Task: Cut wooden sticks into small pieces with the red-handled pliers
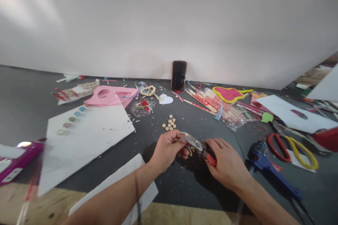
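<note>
My right hand (227,161) is wrapped round the red handles of a pair of pliers (196,143), whose metal jaws point left. At the jaw tips, my left hand (169,150) is closed in a pinch on a small pale wooden bead (185,134), mostly covered by the fingers and the jaws. Just beyond the left hand lies a little pile of flower-shaped wooden beads (169,125). Small yellowish bits (192,152) are scattered on the dark table below the pliers.
A phone (179,75) leans upright against the white partition (169,24). To the right lie a blue glue gun (274,172), red-and-yellow-handled scissors (281,147) and bagged sticks (219,105). White board (89,144) and pink sheet (111,95) occupy the left; a bead ring (148,90) lies behind.
</note>
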Action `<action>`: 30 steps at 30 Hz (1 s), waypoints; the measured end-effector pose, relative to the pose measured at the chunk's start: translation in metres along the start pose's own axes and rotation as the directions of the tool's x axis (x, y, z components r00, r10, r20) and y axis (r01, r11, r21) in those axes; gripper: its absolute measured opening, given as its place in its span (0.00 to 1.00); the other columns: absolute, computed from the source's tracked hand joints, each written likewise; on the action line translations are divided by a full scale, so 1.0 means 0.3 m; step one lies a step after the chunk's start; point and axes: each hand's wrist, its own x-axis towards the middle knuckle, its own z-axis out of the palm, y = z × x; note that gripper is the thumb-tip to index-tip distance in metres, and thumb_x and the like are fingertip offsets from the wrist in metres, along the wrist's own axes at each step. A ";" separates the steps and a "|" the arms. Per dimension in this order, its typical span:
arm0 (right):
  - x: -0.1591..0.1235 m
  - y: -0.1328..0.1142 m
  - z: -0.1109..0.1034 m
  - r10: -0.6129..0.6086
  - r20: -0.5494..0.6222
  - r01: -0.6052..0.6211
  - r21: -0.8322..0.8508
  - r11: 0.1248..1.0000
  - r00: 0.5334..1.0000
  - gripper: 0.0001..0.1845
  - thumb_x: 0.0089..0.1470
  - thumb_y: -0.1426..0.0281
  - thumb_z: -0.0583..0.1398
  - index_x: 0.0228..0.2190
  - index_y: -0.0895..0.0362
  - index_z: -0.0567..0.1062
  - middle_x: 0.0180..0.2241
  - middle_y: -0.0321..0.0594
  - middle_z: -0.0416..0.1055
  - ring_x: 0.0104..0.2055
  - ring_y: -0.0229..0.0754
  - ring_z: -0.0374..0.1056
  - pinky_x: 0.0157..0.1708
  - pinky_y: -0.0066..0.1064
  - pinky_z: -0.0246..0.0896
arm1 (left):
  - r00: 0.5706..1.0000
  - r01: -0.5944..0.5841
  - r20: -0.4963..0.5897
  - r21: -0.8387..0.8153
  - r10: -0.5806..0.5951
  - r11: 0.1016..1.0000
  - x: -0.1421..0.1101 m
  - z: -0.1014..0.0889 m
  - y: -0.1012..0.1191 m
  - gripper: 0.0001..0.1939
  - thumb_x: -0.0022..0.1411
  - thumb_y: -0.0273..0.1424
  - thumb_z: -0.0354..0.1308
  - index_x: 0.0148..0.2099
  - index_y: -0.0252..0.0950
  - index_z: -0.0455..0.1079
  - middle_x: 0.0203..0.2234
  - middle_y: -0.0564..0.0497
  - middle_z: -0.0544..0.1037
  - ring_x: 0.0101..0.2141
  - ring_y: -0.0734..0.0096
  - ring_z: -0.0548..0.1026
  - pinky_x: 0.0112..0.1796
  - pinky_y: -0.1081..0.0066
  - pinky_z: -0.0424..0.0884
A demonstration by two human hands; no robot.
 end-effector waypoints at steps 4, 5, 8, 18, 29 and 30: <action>0.000 -0.004 0.004 0.011 -0.007 -0.011 -0.022 1.000 1.000 0.15 0.45 0.71 0.54 0.38 0.58 0.67 0.36 0.44 0.67 0.38 0.46 0.61 0.41 0.37 0.54 | 1.000 0.014 -0.002 -0.009 -0.014 1.000 0.001 0.001 0.000 0.09 0.52 0.33 0.58 0.28 0.32 0.66 0.16 0.55 0.71 0.16 0.78 0.70 0.20 0.76 0.70; 0.000 -0.005 0.006 0.012 -0.020 -0.012 -0.032 0.999 1.000 0.15 0.45 0.71 0.54 0.39 0.58 0.67 0.36 0.45 0.68 0.39 0.46 0.61 0.41 0.37 0.54 | 1.000 0.012 -0.004 -0.011 -0.012 1.000 0.001 0.001 0.000 0.09 0.52 0.33 0.58 0.28 0.32 0.66 0.16 0.55 0.71 0.16 0.78 0.69 0.20 0.76 0.70; 0.002 -0.004 0.013 0.012 -0.062 -0.015 -0.061 0.998 0.998 0.15 0.46 0.69 0.54 0.39 0.58 0.67 0.37 0.45 0.68 0.39 0.47 0.61 0.40 0.37 0.53 | 1.000 -0.001 -0.010 -0.028 0.001 1.000 0.002 0.000 -0.002 0.08 0.52 0.33 0.59 0.30 0.32 0.66 0.17 0.56 0.70 0.17 0.79 0.69 0.22 0.76 0.71; 0.005 0.001 0.011 0.001 -0.111 -0.013 -0.109 0.994 0.994 0.24 0.44 0.70 0.55 0.46 0.57 0.65 0.43 0.45 0.68 0.45 0.49 0.59 0.43 0.39 0.51 | 0.999 -0.004 -0.051 -0.020 0.003 1.000 0.008 0.000 -0.009 0.07 0.52 0.31 0.59 0.30 0.33 0.65 0.18 0.56 0.71 0.19 0.78 0.70 0.22 0.76 0.71; 0.004 0.010 0.010 -0.028 -0.056 0.026 -0.038 0.999 0.998 0.21 0.45 0.70 0.55 0.44 0.59 0.66 0.41 0.47 0.67 0.43 0.48 0.59 0.43 0.39 0.54 | 1.000 0.004 -0.030 -0.001 -0.004 1.000 0.007 -0.001 -0.008 0.08 0.51 0.32 0.59 0.29 0.33 0.66 0.17 0.56 0.70 0.18 0.78 0.70 0.22 0.75 0.71; 0.004 0.009 0.008 -0.029 -0.049 0.027 -0.032 0.999 0.998 0.20 0.45 0.70 0.54 0.43 0.59 0.66 0.40 0.47 0.67 0.42 0.47 0.59 0.43 0.39 0.55 | 1.000 0.007 -0.029 -0.001 -0.007 1.000 0.006 -0.001 -0.007 0.08 0.51 0.33 0.59 0.29 0.33 0.66 0.17 0.56 0.70 0.17 0.78 0.70 0.21 0.75 0.71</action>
